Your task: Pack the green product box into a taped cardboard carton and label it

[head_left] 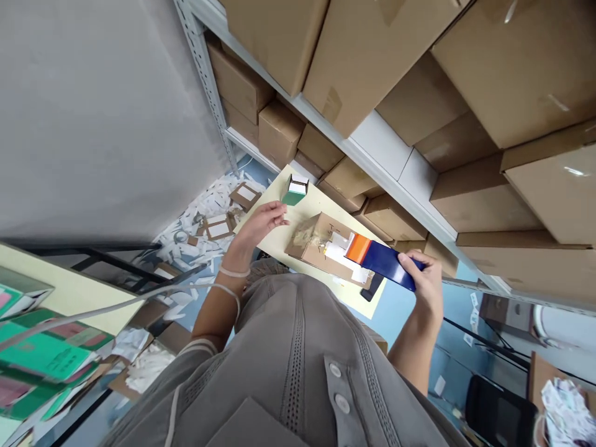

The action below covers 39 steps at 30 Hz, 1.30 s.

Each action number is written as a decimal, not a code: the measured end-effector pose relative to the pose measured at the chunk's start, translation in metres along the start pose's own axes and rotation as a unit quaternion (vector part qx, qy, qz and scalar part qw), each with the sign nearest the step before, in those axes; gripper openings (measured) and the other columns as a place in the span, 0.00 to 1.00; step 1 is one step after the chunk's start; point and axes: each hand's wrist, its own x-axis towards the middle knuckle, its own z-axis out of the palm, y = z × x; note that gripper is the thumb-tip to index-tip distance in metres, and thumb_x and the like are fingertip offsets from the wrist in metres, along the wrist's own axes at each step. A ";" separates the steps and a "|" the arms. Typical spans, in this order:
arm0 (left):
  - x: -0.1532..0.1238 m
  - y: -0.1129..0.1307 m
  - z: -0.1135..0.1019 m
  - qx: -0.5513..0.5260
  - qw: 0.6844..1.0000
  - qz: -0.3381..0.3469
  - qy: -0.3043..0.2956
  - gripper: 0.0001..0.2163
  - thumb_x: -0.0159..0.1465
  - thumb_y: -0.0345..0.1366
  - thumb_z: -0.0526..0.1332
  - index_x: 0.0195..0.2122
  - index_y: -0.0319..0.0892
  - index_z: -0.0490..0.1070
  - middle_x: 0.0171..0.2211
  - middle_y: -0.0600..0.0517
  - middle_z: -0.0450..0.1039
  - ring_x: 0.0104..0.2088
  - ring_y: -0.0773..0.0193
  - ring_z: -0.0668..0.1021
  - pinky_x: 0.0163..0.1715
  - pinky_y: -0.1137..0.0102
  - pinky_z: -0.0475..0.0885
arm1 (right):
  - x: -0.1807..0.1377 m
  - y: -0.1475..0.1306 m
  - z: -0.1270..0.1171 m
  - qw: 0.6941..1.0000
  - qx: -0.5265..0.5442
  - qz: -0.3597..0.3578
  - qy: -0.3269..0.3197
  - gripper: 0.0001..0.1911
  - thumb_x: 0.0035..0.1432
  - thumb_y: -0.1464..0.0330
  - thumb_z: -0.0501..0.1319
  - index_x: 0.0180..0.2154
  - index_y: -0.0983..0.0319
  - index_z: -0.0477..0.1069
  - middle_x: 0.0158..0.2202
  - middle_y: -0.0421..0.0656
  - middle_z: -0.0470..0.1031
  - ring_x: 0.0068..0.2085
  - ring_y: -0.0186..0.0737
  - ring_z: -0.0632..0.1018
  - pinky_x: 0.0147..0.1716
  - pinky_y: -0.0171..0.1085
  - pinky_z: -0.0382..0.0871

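Note:
My right hand (423,279) grips one end of a long, flat, blue and orange box (388,264). The orange end points left, over a brown cardboard carton (316,245) with papers and clear tape on it. To the left, my left hand (265,222) holds nothing, its fingers loosely bent and apart. Just beyond those fingertips a small green box (295,191) with a white and dark top stands on the pale yellow table (326,205); whether they touch I cannot tell. A dark phone-like object (372,287) lies at the table's near right end.
A metal rack (395,186) full of brown cartons (279,130) runs along the far side. Paper scraps (186,211) and torn cardboard cover the floor at left. Green boxes (41,347) are stacked on another table. A pale cord (153,292) crosses near my left arm.

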 end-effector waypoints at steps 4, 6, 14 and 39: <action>0.012 -0.023 -0.016 0.011 0.999 -0.037 -0.022 0.16 0.51 0.43 0.73 0.29 0.39 0.70 0.25 0.58 0.64 0.27 0.73 0.70 0.37 0.69 0.73 | 0.004 0.000 -0.008 0.999 -0.008 0.028 0.016 0.20 0.52 0.56 0.70 0.18 0.59 0.69 0.19 0.37 0.61 0.24 0.35 0.62 0.25 0.38 0.52; 0.016 -0.039 -0.016 0.014 0.999 -0.041 -0.012 0.18 0.50 0.45 0.73 0.28 0.39 0.69 0.26 0.57 0.64 0.27 0.73 0.69 0.35 0.71 0.72 | 0.006 -0.004 -0.006 1.000 -0.007 0.026 0.014 0.20 0.52 0.56 0.70 0.18 0.59 0.69 0.19 0.37 0.61 0.23 0.35 0.61 0.25 0.38 0.52; 0.028 -0.083 -0.021 0.060 0.996 -0.060 0.014 0.20 0.52 0.52 0.70 0.27 0.40 0.69 0.21 0.58 0.60 0.22 0.73 0.63 0.24 0.75 0.60 | 0.018 -0.016 0.010 0.999 0.015 0.028 0.019 0.21 0.52 0.56 0.70 0.18 0.60 0.67 0.19 0.37 0.59 0.23 0.34 0.61 0.24 0.38 0.50; 0.009 -0.104 0.013 0.501 0.863 0.044 0.042 0.25 0.71 0.51 0.46 0.63 0.41 0.59 0.59 0.40 0.67 0.58 0.53 0.72 0.58 0.58 0.67 | 0.029 0.000 0.020 0.996 0.069 0.051 -0.019 0.25 0.52 0.52 0.68 0.18 0.61 0.63 0.19 0.36 0.54 0.22 0.30 0.56 0.22 0.36 0.47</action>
